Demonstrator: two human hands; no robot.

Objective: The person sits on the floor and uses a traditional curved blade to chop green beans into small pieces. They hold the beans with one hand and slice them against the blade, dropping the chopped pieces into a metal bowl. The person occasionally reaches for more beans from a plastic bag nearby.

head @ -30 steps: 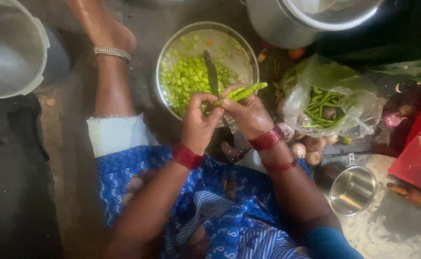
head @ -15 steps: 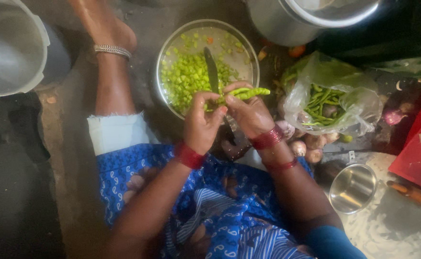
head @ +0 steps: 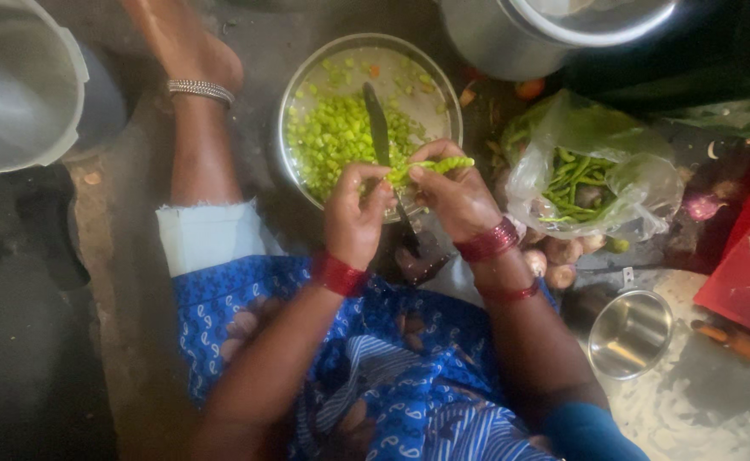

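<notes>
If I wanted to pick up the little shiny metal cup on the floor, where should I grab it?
Probably by the rim of the small steel cup, reaching down from above. It stands upright with its mouth open and looks empty, so fingers can likely pinch the rim.

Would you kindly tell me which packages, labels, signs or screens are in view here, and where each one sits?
Clear plastic bag: on the floor to the right of the steel bowl, crumpled and open-topped, holding whole green beans.
No labels, signs or screens can be seen.
</notes>
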